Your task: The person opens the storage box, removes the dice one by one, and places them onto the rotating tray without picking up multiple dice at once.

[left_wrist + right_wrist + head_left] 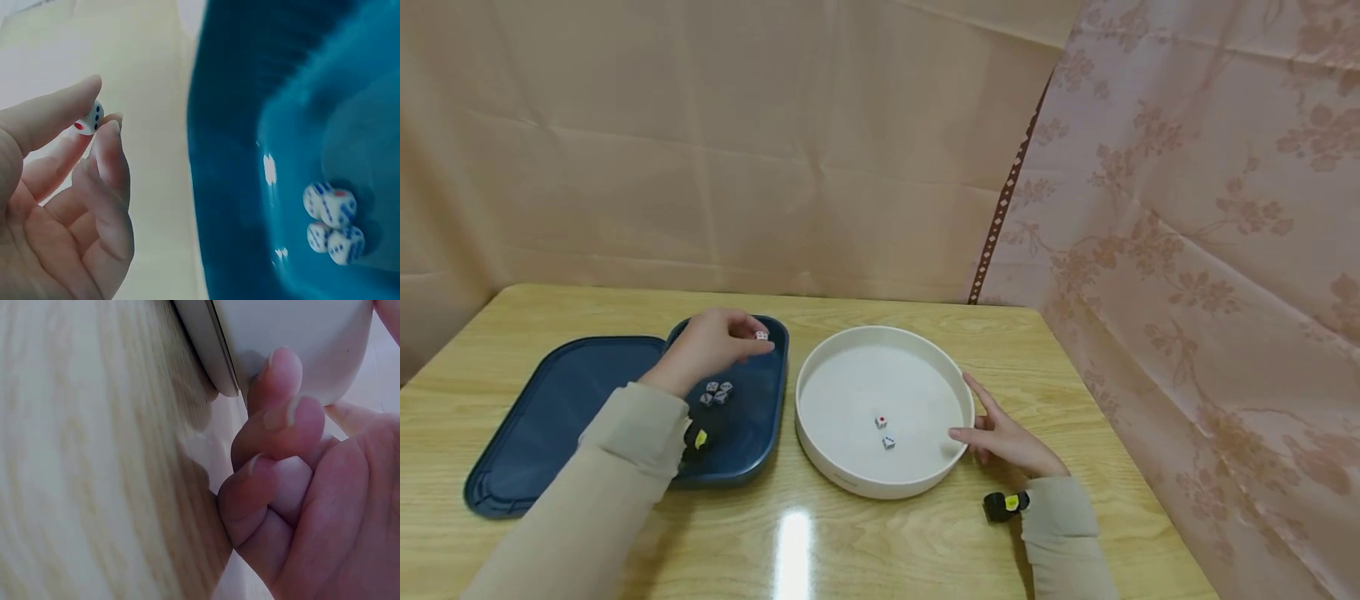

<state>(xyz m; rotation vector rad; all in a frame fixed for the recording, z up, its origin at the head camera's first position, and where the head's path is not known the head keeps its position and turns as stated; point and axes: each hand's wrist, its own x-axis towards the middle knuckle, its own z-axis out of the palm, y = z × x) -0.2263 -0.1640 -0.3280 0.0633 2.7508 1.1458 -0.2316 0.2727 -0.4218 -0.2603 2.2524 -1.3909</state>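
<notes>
- Beige sleeves point(572, 492), nearest my head camera, extend from the near edge over the wooden counter point(887, 550); a black wrist device point(1006, 506) with a yellow mark sits by the right cuff.
- Left hand point(709, 346): I see thumb and fingers pinching a white die point(90, 119), raised clear of the counter; a red pip and dark pips face my left wrist camera.
- Blue container point(771, 433), beneath the left hand: four dice point(713, 393) lie clustered inside; a flat blue panel point(550, 417) adjoins on the left.
- White round tray point(846, 482), right of the container: two dice point(882, 422) lie apart on its floor, the farther one red pip up.
- Right hand point(1003, 437): I find its thumb over the tray's right rim, other fingers bent outside the wall.
- Far side: a beige curtain point(737, 150); right, a floral pink cloth point(1210, 208).
</notes>
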